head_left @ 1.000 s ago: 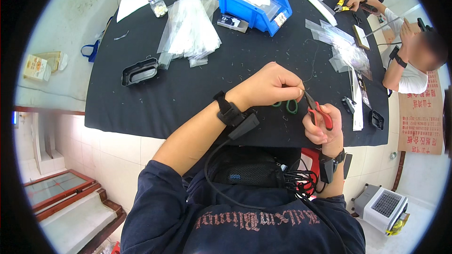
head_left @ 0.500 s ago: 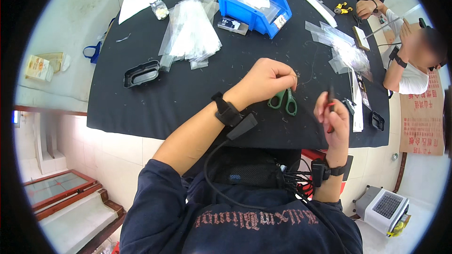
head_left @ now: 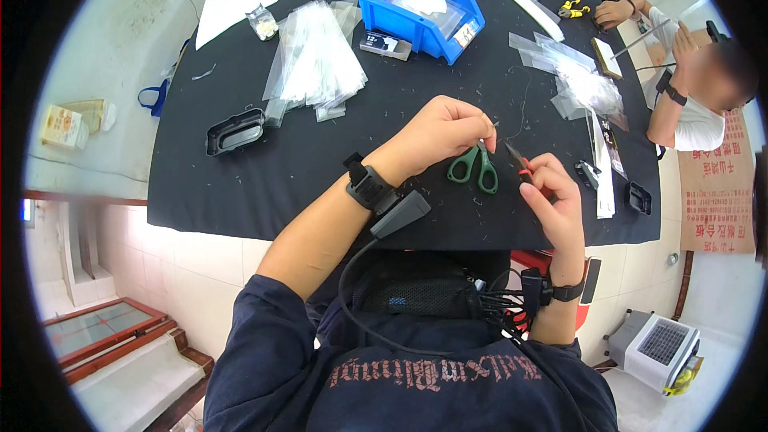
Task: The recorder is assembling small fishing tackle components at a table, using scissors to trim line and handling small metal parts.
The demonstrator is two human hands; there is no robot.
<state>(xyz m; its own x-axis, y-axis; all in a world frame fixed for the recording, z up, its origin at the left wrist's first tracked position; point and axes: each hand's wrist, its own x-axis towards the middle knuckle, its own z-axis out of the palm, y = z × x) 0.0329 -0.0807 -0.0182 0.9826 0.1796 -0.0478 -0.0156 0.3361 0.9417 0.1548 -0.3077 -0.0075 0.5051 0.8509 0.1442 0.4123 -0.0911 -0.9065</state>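
My left hand (head_left: pixel 452 134) is closed in a pinch over the table, a tiny item at its fingertips too small to make out. A thin thread (head_left: pixel 525 104) curves over the black cloth close to those fingertips. My right hand (head_left: pixel 558 196) is wrapped round red-handled pliers (head_left: pixel 523 165), whose dark pointed jaws aim up and left toward the left fingertips, a small gap apart. Green-handled scissors (head_left: pixel 486 178) lie on the cloth just below my left hand, their blades partly hidden by it.
On the black-covered table (head_left: pixel 320 184) stand a blue bin (head_left: pixel 384 16) with clear bags, a small box (head_left: pixel 386 44) and a black tray (head_left: pixel 234 134). Clear plastic sleeves (head_left: pixel 316 60) lie left, more sleeves (head_left: pixel 588 84) right. A co-worker (head_left: pixel 688 100) sits at the right edge.
My right hand has turned and brought the pliers up and left, their jaws now near the left fingertips. My left hand keeps its pinch, shifted slightly left in view.
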